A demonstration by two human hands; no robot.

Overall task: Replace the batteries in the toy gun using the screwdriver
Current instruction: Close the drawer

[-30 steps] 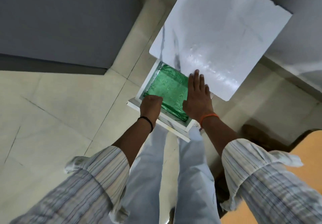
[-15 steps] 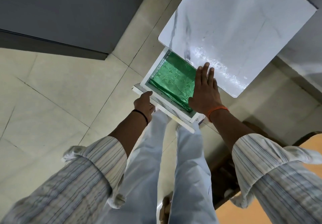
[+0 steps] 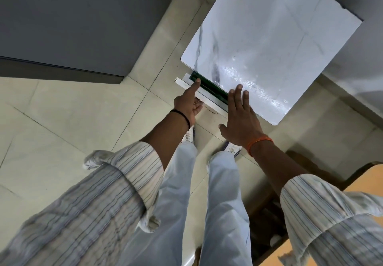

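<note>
A white drawer (image 3: pixel 209 100) (nearly closed) under the glossy marble-patterned desk (image 3: pixel 279 48) is touched by the flat, unclenched left hand (image 3: pixel 189 104) and right hand (image 3: pixel 241 120)

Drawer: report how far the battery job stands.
Done: nothing visible; no toy gun, screwdriver or batteries appear. In hand: the drawer under the white table is nearly shut, left hand and right hand flat against its front. Left: the entire battery swap.
</note>
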